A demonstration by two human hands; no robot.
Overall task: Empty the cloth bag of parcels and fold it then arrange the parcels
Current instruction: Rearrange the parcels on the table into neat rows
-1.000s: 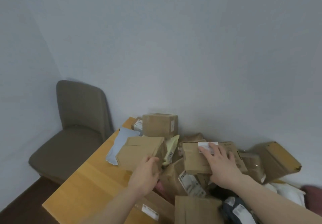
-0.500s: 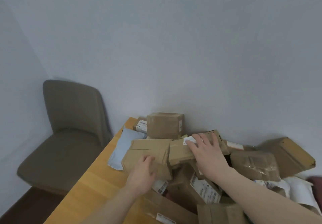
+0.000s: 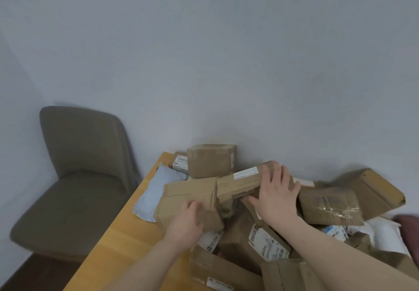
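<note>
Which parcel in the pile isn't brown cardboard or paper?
The pale blue soft mailer, lying flat on the wooden table at the pile's left edge, partly under the brown parcel the left hand grips.

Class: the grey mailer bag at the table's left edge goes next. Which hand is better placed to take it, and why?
Left. The left hand is nearer the grey mailer bag; the right hand grips a long box farther right.

I see white shipping labels (image 3: 267, 241) with barcodes on several parcels beside the wooden table (image 3: 118, 241), but no print I can read.
</note>
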